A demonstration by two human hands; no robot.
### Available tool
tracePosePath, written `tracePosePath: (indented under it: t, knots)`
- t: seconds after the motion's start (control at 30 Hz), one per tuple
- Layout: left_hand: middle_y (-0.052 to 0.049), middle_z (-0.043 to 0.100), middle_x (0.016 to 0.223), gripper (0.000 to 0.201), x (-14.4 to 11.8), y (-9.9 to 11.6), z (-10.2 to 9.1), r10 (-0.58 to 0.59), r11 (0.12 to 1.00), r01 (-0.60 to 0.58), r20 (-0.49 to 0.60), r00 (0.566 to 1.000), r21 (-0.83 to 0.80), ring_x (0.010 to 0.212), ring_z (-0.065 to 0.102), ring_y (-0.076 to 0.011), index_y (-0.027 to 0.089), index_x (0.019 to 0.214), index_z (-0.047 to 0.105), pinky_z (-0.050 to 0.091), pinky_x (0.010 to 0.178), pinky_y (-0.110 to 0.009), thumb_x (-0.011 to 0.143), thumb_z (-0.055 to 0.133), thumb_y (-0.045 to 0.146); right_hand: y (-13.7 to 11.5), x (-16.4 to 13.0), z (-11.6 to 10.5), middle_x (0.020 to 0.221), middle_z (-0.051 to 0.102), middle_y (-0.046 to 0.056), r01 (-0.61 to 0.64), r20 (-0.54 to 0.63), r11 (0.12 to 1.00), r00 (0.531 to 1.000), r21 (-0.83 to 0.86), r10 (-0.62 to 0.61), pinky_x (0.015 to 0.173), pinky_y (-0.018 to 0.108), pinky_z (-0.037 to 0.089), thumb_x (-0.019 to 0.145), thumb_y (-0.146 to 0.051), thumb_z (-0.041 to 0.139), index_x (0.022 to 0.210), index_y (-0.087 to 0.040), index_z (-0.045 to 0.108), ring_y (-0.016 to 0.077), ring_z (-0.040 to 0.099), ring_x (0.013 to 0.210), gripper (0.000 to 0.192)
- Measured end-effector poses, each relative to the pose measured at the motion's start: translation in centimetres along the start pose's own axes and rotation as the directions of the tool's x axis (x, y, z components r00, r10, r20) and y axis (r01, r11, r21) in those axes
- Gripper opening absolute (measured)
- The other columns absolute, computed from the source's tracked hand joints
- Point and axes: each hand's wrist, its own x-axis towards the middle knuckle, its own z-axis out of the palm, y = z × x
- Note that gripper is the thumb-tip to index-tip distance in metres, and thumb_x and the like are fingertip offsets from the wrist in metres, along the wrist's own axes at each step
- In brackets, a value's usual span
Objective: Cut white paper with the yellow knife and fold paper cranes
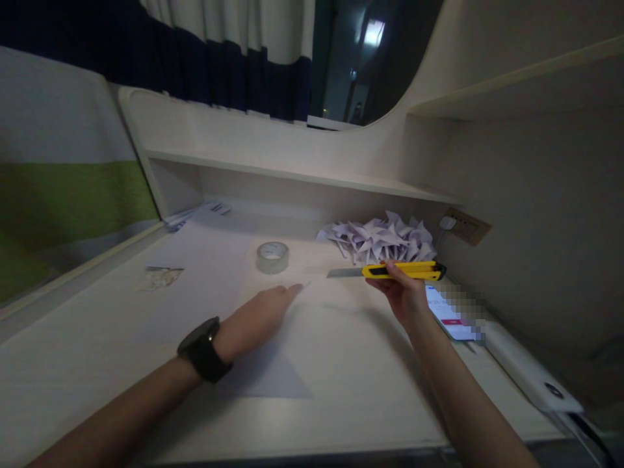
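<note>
My right hand (pixel 402 296) grips a yellow utility knife (pixel 407 270) with its blade extended to the left, held above the desk. My left hand (pixel 260 315), with a black watch on the wrist, lies flat with fingers together on a pale sheet of paper (pixel 273 374) spread on the desk. A roll of clear tape (pixel 272 257) stands beyond the left hand's fingertips. Behind the knife lies a pile of folded white paper pinwheels (pixel 380 237).
A lit phone (pixel 446 312) lies under my right wrist, next to a white bar-shaped device (pixel 529 370) at the right. A wall socket (pixel 465 225) sits on the right panel. Small cards (pixel 160 277) and papers (pixel 195 213) lie at the left. A shelf (pixel 292 172) runs above the desk.
</note>
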Motion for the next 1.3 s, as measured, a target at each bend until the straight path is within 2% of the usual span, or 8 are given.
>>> tracePosePath:
  t: [0.1,0.2,0.3,0.43,0.53,0.67,0.83,1.3]
  knots:
    - [-0.01,0.059,0.106,0.037,0.6,-0.5,-0.6,-0.047,0.915,0.075,0.081,0.996,-0.397,0.075,0.061,-0.0154,0.019,0.128,0.044,0.049,0.072,-0.032,0.092,0.04,0.022,0.7,0.4,-0.3,0.08,0.074,0.003,-0.03,-0.084,0.998,0.996,0.056,0.034,0.069,0.037,0.063,0.071,-0.034,0.077,0.084,-0.018,0.066,0.0232,0.073,0.075,0.023]
    - [-0.011,0.055,0.112,0.032,0.7,-0.5,-0.4,-0.097,0.646,0.184,0.159,0.982,-0.741,0.082,0.061,-0.0154,0.019,0.123,0.044,0.049,0.07,-0.03,0.093,0.044,0.028,1.4,0.4,-0.1,0.081,0.075,0.004,-0.065,-0.092,0.993,0.993,0.103,0.075,0.07,0.039,0.063,0.07,-0.035,0.078,0.083,-0.019,0.066,0.0248,0.073,0.076,0.024]
    - [-0.006,0.056,0.1,0.037,0.4,-0.6,0.2,-0.128,0.421,0.179,0.136,0.982,-0.89,0.075,0.056,-0.0119,0.02,0.126,0.043,0.043,0.062,-0.024,0.091,0.052,0.028,1.6,-0.3,0.8,0.083,0.074,0.003,-0.017,-0.092,0.994,0.995,0.11,0.027,0.078,0.042,0.061,0.068,-0.03,0.079,0.085,-0.019,0.065,0.0243,0.072,0.079,0.025]
    - [-0.002,0.053,0.09,0.053,0.2,-1.1,0.9,-0.154,0.254,0.169,0.133,0.979,-0.952,0.059,0.043,-0.0066,0.024,0.137,0.037,0.031,0.051,-0.021,0.089,0.058,0.029,1.0,-2.4,2.8,0.093,0.07,0.004,0.233,-0.098,0.969,0.966,-0.083,-0.241,0.087,0.048,0.057,0.072,-0.031,0.077,0.092,-0.019,0.062,0.0242,0.069,0.09,0.028]
    - [-0.003,0.054,0.093,0.061,0.2,-1.2,1.0,-0.153,0.2,0.185,0.156,0.976,-0.962,0.06,0.043,-0.007,0.028,0.141,0.035,0.032,0.052,-0.021,0.086,0.062,0.028,0.3,-4.6,4.2,0.102,0.069,0.007,0.42,-0.041,0.829,0.884,-0.369,-0.466,0.098,0.048,0.049,0.079,-0.035,0.071,0.096,-0.021,0.062,0.0243,0.066,0.099,0.023]
    - [-0.007,0.054,0.104,0.058,0.1,-0.6,0.6,-0.214,0.132,0.215,0.184,0.959,-0.968,0.069,0.05,-0.0096,0.029,0.139,0.04,0.041,0.059,-0.023,0.086,0.063,0.026,0.5,-6.9,4.9,0.107,0.069,0.009,0.531,0.123,0.696,0.829,-0.484,-0.546,0.098,0.048,0.049,0.083,-0.03,0.066,0.101,-0.025,0.061,0.027,0.065,0.104,0.019]
    - [-0.008,0.054,0.114,0.052,0.1,0.1,0.2,-0.254,0.1,0.245,0.213,0.944,-0.964,0.079,0.055,-0.0121,0.03,0.135,0.045,0.047,0.066,-0.027,0.087,0.062,0.025,1.5,-7.6,4.8,0.109,0.069,0.008,0.548,0.208,0.69,0.83,-0.473,-0.517,0.095,0.045,0.052,0.082,-0.025,0.067,0.106,-0.026,0.059,0.0271,0.065,0.105,0.025]
    - [-0.008,0.054,0.117,0.049,0.2,-0.3,0.8,-0.239,0.063,0.202,0.182,0.954,-0.977,0.086,0.054,-0.0135,0.031,0.132,0.051,0.051,0.073,-0.03,0.086,0.063,0.02,1.4,-7.7,5.4,0.106,0.07,0.008,0.549,0.179,0.671,0.823,-0.499,-0.54,0.092,0.041,0.053,0.081,-0.026,0.068,0.104,-0.025,0.061,0.0254,0.067,0.1,0.023]
